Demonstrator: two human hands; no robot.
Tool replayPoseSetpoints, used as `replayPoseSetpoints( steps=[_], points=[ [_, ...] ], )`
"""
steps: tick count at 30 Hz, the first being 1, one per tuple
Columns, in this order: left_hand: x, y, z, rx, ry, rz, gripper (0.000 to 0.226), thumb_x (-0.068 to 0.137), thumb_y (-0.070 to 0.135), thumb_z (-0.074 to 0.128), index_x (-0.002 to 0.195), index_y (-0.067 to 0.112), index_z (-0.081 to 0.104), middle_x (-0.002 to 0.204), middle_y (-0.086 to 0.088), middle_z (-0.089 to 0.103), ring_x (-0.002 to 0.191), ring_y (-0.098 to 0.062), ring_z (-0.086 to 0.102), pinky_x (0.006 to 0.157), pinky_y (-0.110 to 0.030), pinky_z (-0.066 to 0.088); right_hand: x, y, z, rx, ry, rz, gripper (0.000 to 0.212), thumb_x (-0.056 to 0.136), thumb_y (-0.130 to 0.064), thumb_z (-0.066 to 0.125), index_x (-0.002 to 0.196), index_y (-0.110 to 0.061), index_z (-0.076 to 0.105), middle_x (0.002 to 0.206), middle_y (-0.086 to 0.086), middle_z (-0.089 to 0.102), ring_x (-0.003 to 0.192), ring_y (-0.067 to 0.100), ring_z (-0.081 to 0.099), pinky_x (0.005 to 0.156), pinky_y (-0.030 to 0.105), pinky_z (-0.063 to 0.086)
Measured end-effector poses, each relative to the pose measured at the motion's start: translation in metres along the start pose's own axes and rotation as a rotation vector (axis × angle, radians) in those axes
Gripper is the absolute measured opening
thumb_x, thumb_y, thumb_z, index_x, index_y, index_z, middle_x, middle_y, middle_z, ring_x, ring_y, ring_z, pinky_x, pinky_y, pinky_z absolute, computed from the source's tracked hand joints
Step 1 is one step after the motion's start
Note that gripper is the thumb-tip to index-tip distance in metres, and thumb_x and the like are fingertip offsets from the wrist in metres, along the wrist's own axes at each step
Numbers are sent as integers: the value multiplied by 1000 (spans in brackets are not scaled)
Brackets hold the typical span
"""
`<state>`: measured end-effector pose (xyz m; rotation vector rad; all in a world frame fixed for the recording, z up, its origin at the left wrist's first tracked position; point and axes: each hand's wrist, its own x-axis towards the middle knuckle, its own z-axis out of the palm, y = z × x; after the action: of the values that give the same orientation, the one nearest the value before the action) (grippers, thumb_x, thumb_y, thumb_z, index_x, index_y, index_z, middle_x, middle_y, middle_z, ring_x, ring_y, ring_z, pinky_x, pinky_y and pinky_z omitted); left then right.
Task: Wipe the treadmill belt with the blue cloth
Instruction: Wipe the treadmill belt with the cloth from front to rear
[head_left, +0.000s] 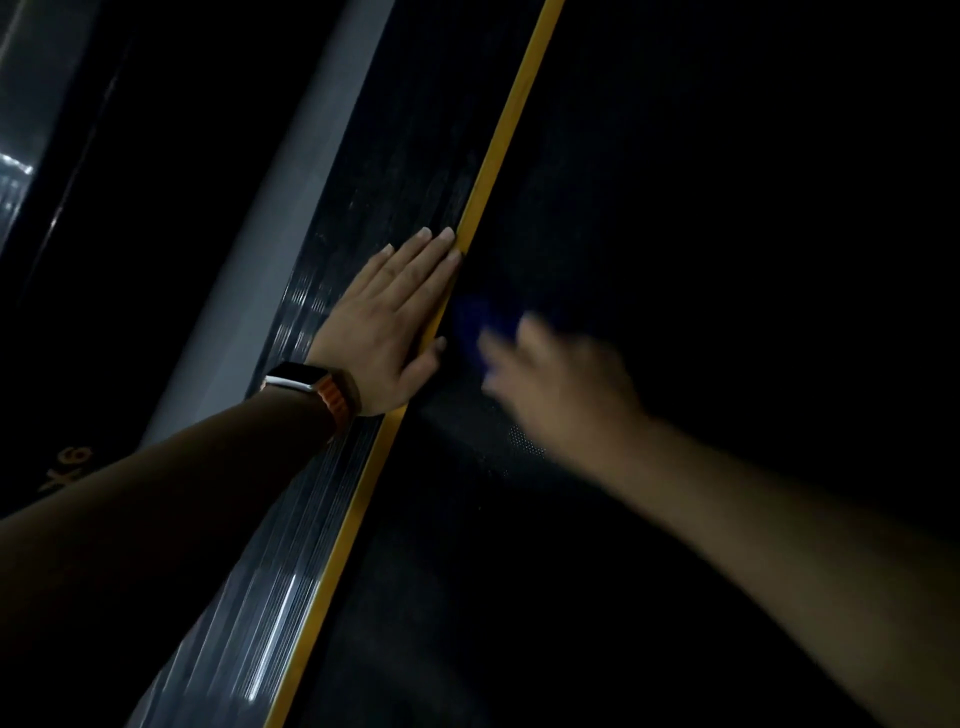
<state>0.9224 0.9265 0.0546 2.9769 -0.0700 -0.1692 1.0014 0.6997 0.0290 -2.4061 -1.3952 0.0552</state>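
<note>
Spotter: Treadmill belt (675, 260) & room, quick?

Logger: Belt's the black expanse filling centre & right of frame, running diag. from bottom to top. Yellow stripe (498, 156) edges it on the left. Beside that is a ribbed side rail (405, 171) w/ glints, then a pale grey strip (291, 208). Room's v. dark. There's a glossy patch (15, 171) at far upper left & orange lettering (67, 467) at lower left edge.

Spotter: Anything hard to make out?

Logger: Plenty. Belt texture is lost in shadow, bar small dots (519, 436) near mid-frame. Lettering's too dim to read. Right hand (561, 384) is badly blurred. Blue cloth (475, 325) is mostly under it, so only a dim blue patch shows.

Spotter: Cloth where, exactly?

Logger: On the belt, just right of the stripe, mid-frame, w/ the right hand on top.

Spotter: Hand poses?

Logger: Left hand (395, 322) lies flat, palm down on the rail. Its fingers (415, 260) are straight, close together & pointing up-frame, w/ the thumb reaching over the stripe. Watch (306, 382) w/ orange strap sits on that wrist, forearm coming in from lower left. Right forearm enters from lower right, back of hand up. Whether its fingers curl round the cloth or press flat, can't tell.
</note>
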Motion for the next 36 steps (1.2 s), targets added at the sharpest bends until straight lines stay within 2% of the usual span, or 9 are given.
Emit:
replayPoseSetpoints(
  steps=[3,6,9,12,16,20,26,32,36],
  points=[
    [0,0,0,3,-1,-3,80,97,43,44,164,10,17,173,-9,11,160,-25,7,128,-52,11,-61,-39,0,99,-126,-293,43,95,-46,50,127,-20,62,104,8,60,65,25,60,58,35,47],
    [0,-1,0,6,8,-1,80,97,43,44,164,10,18,173,-9,11,160,-24,7,129,-49,10,-22,0,-9,-50,-127,-481,36,94,-42,54,123,-21,60,97,8,56,64,27,57,53,34,40],
    [1,0,2,6,4,-1,80,96,44,43,164,11,17,173,-8,11,160,-24,7,129,-47,7,39,59,-22,-215,51,-161,34,94,-42,55,119,-20,60,92,11,55,58,34,59,47,31,34],
    [0,-1,1,13,-3,-10,81,96,43,44,165,12,15,173,-7,9,160,-23,5,130,-47,5,30,47,-13,-192,109,144,43,92,-44,58,128,-21,59,98,12,59,55,35,59,48,31,33],
    [0,-1,1,12,-7,-2,81,96,43,43,165,12,14,173,-8,9,160,-24,5,129,-48,7,-52,-26,4,3,-21,-96,42,91,-43,61,127,-22,63,98,8,59,52,27,58,45,30,40],
    [0,-2,0,17,-8,-14,81,96,44,41,165,13,13,173,-6,7,160,-22,3,130,-43,2,-36,5,-12,-38,-100,-316,33,88,-41,64,118,-26,64,89,5,57,57,26,58,47,31,38],
    [0,2,0,16,-2,-25,80,96,46,40,165,13,14,173,-6,7,160,-21,3,130,-46,5,-13,42,-23,-139,94,207,41,92,-42,58,130,-25,57,100,10,58,57,35,60,47,31,34],
    [-1,2,-2,34,-30,-33,81,96,46,39,166,16,9,174,-5,4,160,-22,0,129,-51,6,-84,-1,-18,-6,-192,-271,37,95,-41,39,125,-29,57,98,4,55,63,24,59,50,31,37],
    [2,1,0,12,-12,-25,79,97,45,39,165,16,12,174,-4,5,160,-21,2,129,-50,7,-18,82,-47,-214,-31,17,33,98,-42,47,127,-28,53,104,9,54,70,36,63,50,33,36]
  ],
)
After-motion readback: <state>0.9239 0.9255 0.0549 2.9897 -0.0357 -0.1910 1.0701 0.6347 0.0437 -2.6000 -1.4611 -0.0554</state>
